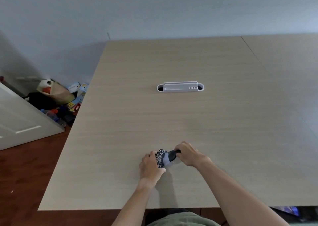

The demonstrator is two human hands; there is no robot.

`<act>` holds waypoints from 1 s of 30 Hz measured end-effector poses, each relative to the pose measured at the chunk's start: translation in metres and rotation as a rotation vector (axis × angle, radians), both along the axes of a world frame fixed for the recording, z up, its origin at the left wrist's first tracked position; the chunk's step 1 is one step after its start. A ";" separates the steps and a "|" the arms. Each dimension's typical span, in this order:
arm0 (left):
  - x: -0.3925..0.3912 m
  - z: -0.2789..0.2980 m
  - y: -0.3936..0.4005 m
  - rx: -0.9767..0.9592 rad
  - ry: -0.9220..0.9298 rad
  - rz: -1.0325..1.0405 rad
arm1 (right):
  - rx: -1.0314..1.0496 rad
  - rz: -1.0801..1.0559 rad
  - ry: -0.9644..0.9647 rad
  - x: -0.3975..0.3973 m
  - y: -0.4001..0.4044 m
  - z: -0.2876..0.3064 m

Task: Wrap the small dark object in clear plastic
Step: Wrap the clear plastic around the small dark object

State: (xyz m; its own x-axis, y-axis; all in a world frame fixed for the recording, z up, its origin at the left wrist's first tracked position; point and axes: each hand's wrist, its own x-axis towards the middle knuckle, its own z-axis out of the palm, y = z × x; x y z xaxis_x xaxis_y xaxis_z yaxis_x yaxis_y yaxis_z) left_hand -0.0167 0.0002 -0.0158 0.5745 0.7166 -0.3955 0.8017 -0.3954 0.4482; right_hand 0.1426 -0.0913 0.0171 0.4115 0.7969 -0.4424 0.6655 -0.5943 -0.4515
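Note:
A small dark object (171, 155) sits near the front of the light wooden table (172, 113), partly inside clear plastic (167, 162) that looks pale grey over it. My left hand (150, 167) grips a dark speckled end (160, 157) of the bundle from the left. My right hand (188, 154) pinches the black tip of the object from the right. Both hands rest low on the table surface, close together. How far the plastic reaches around the object is unclear.
A white oval cable grommet (180, 86) is set into the table's middle. A seam (253, 53) joins a second tabletop at the right. Left of the table, on the floor, lies a pile of bags and boxes (58, 98) beside a white door (19, 119).

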 end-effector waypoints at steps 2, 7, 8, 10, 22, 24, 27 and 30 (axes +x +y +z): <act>-0.001 0.000 0.001 0.001 0.005 -0.015 | -0.065 -0.005 -0.084 0.001 -0.003 0.000; -0.001 0.000 0.005 0.010 0.007 -0.046 | 0.025 -0.100 0.000 0.007 0.003 0.002; -0.001 0.001 0.006 0.011 0.011 -0.055 | 0.029 -0.088 0.028 0.005 0.006 0.002; -0.001 0.001 0.007 0.010 0.018 -0.075 | -0.007 -0.057 0.051 -0.001 0.007 0.002; -0.004 -0.001 0.007 -0.027 -0.052 -0.038 | -0.086 0.030 -0.134 -0.007 0.009 0.004; -0.005 -0.002 0.007 -0.048 -0.079 -0.024 | -0.153 0.077 -0.192 -0.010 0.004 0.002; -0.006 -0.001 0.008 -0.039 -0.081 -0.031 | -0.227 0.083 -0.278 -0.006 -0.002 0.005; -0.005 0.000 0.009 -0.053 -0.096 -0.037 | -0.123 0.003 -0.169 0.002 -0.001 0.008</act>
State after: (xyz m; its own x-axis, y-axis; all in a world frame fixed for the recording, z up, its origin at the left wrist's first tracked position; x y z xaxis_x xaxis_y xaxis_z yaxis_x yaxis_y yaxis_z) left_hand -0.0220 0.0091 -0.0154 0.6375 0.6738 -0.3736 0.7391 -0.3980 0.5434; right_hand 0.1442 -0.0922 0.0248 0.4854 0.7427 -0.4613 0.7276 -0.6357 -0.2579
